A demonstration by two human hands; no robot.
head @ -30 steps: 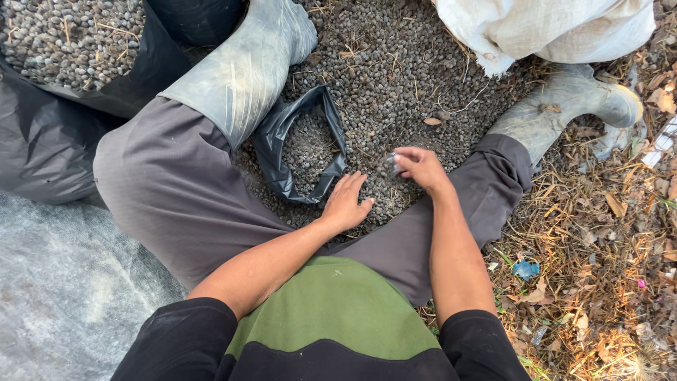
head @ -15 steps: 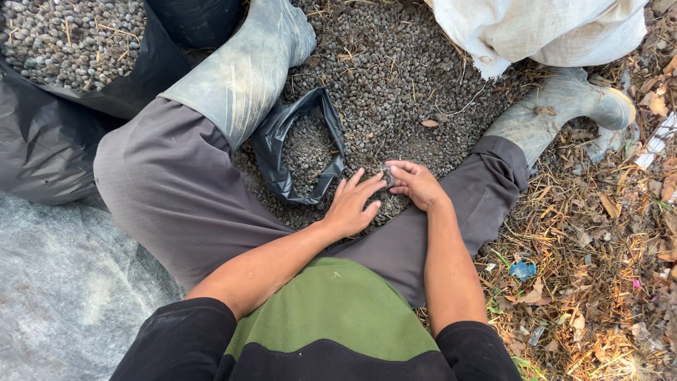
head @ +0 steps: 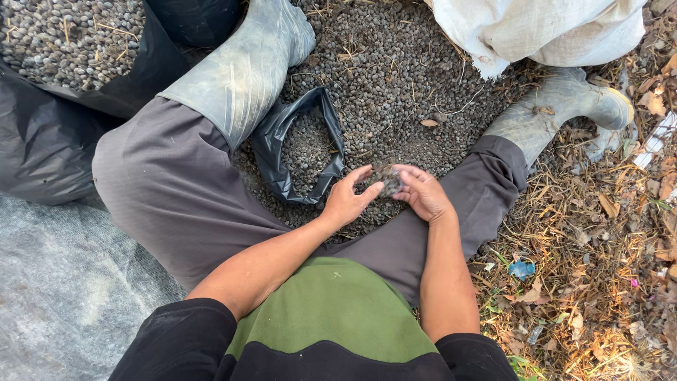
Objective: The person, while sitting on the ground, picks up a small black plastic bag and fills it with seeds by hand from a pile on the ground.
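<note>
I sit on the ground with my legs spread around a heap of small dark seeds [head: 395, 77]. My left hand [head: 347, 200] and my right hand [head: 423, 192] are cupped together just above the heap, holding a scoop of seeds [head: 386, 179] between them. A small black plastic bag [head: 300, 144], open and partly filled with seeds, lies right beside my left hand, against my left boot [head: 243, 60].
A large black bag of seeds [head: 70, 42] stands at the top left. A white sack [head: 543, 28] lies at the top right above my right boot [head: 564, 102]. Grey sheeting [head: 63, 282] covers the ground at left; dry straw and leaves [head: 599, 261] lie at right.
My hands came together over the heap. They gathered seeds between them and lifted the scoop slightly off the pile.
</note>
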